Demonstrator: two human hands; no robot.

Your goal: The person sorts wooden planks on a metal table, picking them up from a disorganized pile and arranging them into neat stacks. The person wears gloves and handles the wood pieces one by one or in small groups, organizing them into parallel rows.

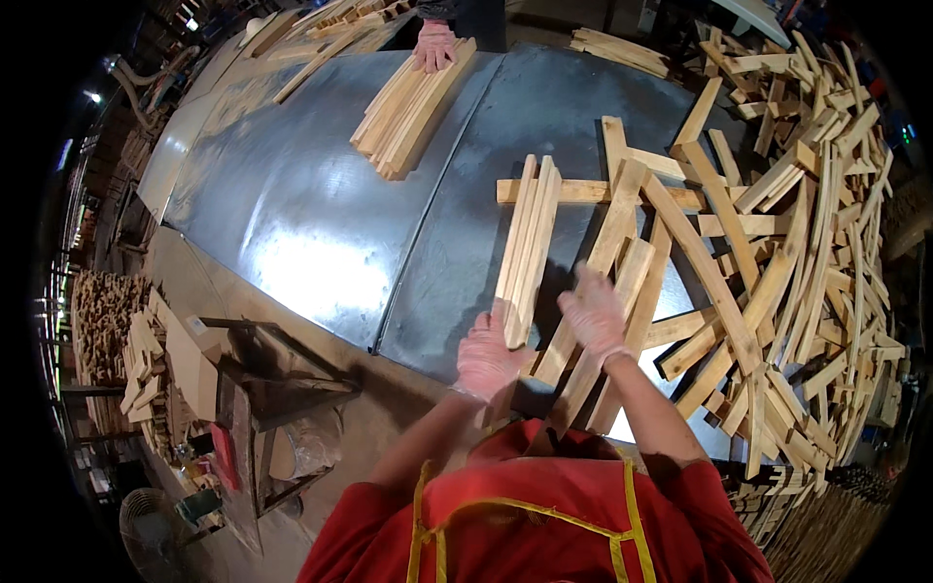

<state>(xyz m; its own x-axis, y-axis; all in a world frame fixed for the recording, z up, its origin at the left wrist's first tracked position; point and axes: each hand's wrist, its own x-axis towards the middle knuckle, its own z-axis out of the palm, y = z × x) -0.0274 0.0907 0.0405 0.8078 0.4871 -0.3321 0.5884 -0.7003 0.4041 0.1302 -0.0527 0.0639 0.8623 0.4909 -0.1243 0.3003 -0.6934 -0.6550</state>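
Sheet metal covers the broad surface [321, 223], grey and glossy, with a seam running from twelve o'clock down toward six and a bright glare patch left of centre. Around it lies a dim workshop: concrete floor at eight o'clock, a rusty metal stand [262, 389] beside the surface edge, and stacked timber offcuts [107, 321] at nine o'clock.

Largest item: a loose heap of pale wooden slats [816, 243] filling the three o'clock side, flat rectangular strips with sawn ends, lying crossed at all angles and spilling toward centre. At twelve o'clock a neat fan of similar slats [408, 107] rests on the metal, with a co-worker's hand [433, 45] flat on its far end.

Near centre, a small aligned bundle of slats [528, 243] points from six toward twelve o'clock, its far end overlying a single crosswise slat [583, 190].

The person's left hand [489, 358], in a thin translucent glove, is partly closed with fingers against the near end of the bundle. The right hand [595, 313], likewise gloved and motion-blurred, lies spread over loose slats just right of the bundle; whether it grips one cannot be told.

A red garment with yellow straps [535, 515] fills six o'clock.
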